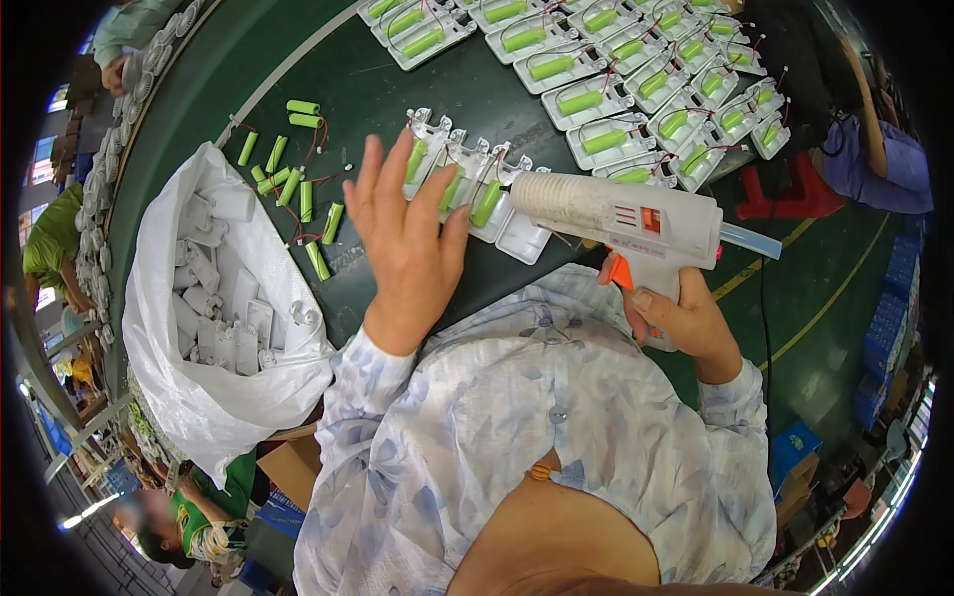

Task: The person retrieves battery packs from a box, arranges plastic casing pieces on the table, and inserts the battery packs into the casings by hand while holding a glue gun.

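Note:
My right hand [686, 318] is wrapped round the handle of a white hot glue gun [621, 214] with an orange trigger. A clear glue stick [750, 240] sticks out of its back end, and its nozzle end points left. My left hand [412, 233] is raised with its fingers spread. Behind it stands a short row of white plastic housings [522, 238], each with a green battery cell [487, 204] in it. The fingers partly cover these housings; whether they touch them I cannot tell.
Loose green cells with red wires [306, 202] lie on the green table [358, 89]. At left stands a white sack [149, 328] of white plastic parts [214, 318]. Many filled housings [606, 142] fill the far right. Other people [60, 238] work along the left; another person's arm [873, 129] is at right.

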A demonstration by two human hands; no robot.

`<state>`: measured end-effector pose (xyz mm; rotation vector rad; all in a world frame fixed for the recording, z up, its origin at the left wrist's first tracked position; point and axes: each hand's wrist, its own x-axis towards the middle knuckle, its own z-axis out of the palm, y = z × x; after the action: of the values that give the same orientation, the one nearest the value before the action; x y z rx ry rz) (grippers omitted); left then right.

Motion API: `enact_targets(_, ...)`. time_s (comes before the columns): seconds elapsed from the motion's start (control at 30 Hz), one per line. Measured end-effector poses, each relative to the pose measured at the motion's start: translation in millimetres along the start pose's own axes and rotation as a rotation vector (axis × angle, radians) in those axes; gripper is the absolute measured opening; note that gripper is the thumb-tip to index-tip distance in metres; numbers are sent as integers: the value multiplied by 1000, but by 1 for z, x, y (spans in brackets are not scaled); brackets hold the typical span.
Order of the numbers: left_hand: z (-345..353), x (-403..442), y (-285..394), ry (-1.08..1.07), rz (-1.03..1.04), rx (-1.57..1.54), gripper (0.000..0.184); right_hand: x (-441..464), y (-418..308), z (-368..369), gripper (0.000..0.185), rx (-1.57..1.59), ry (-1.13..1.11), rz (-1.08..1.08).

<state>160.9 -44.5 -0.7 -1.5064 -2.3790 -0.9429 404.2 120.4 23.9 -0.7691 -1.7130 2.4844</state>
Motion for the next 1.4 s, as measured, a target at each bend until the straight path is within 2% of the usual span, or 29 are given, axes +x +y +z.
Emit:
enact_targets(0.17,-31,-25,-23,52,-55,146,37,8,6,-1,45,-7,-11,29)
enact_targets(0.27,-44,-39,-41,9,-159,230,31,8,4,1,45,-29,-16,20)
enact_targets(0.3,-45,-41,-49,22,-125,332,33,6,0,3,44,-35,-6,6)
enact_targets(0.4,-49,-43,-59,-78,-188,498,37,-1,2,1,42,-55,2,20)
enact_targets(0.6,-44,-35,-71,-111,-228,574,32,-4,4,5,40,-74,30,-12)
enact_targets(0.73,-43,-36,-90,-45,-212,512,25,-3,2,8,45,-8,61,-37)
enact_targets(0.8,-39,-36,-97,-61,-221,508,24,0,4,6,48,-19,-7,-58)
enact_targets(0.93,-40,-32,-101,21,-128,393,29,4,8,10,48,-22,-17,-46)
enact_targets(1.0,-40,-33,-93,185,-263,120,35,4,10,8,49,-24,-5,-37)
enact_targets(1.03,-44,-32,-80,251,-414,-67,35,4,10,5,50,-30,-13,-33)
enact_targets(1.07,-49,-36,-75,273,-452,-95,40,2,9,3,50,-35,-24,-29)
enact_targets(1.13,-46,-45,-73,468,-406,-490,50,-3,10,-2,52,-34,-22,-35)
enact_targets(1.23,-47,-62,-53,445,-470,-646,58,-11,5,-5,53,-28,-19,-33)
enact_targets(1.33,-33,-85,-39,285,-475,-663,59,-23,0,-4,52,-8,22,-26)
enact_targets(1.37,-27,-94,-39,203,-475,-620,57,-27,-1,-3,51,2,41,-22)
enact_targets(1.4,-26,-94,-35,113,-421,-453,56,-30,-1,-4,50,-13,28,0)
